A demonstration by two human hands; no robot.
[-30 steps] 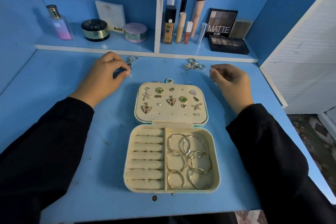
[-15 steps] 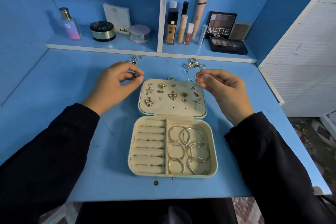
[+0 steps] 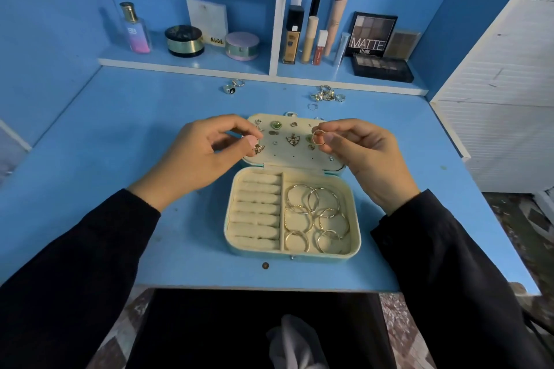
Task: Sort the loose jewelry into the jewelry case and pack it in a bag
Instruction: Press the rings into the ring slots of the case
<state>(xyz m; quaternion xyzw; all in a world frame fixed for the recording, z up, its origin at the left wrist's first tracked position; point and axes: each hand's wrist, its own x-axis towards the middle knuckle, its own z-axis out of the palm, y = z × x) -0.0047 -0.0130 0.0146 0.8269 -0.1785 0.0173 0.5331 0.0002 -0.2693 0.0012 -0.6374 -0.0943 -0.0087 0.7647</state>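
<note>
Stowed: hoops, studs sat in the jewelry case.
Right hand: pinched a ring.
Left hand: pinched; what, I couldn't tell.
Remaining: loose rings lay at twelve o'clock.

Both arms reach forward, forearms angling in toward each other, each in a black sleeve to the wrist: the left sleeve and the right sleeve. The left hand is turned back upward, its fingers curled, the forefinger arched over so that its tip meets the thumb, whose nail faces up; whether anything sits between them cannot be told. The right hand, level with the left and apart from it, has its thumb side up and pinches a thin gold ring between thumb tip and forefinger tip, the remaining fingers loosely curled behind.
</note>
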